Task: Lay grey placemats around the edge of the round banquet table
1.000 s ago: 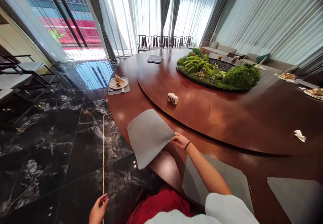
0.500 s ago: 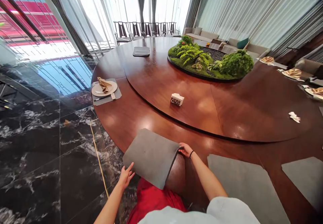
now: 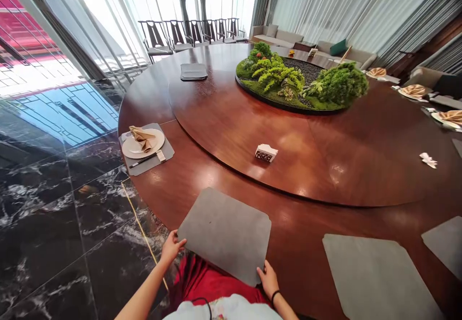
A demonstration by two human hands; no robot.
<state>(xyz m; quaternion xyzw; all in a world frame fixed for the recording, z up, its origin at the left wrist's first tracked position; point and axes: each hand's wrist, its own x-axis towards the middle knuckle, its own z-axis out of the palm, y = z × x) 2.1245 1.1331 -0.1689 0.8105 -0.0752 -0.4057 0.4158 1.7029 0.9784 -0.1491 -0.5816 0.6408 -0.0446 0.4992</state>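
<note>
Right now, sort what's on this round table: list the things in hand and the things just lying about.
In hand:
flat grey rectangular placemat, left hand and right hand at its near corners.

Lying about:
white plate with folded tan napkin
small white card holder
green moss centrepiece
bare grey placemat

Left hand (image 3: 171, 247) and right hand (image 3: 267, 277) low, apart — fingers curled, gripping

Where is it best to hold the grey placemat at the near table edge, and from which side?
Probably by the two near corners of the grey placemat, from the person's side. It lies flat, its near edge overhanging the table, where the left hand and right hand are.
</note>
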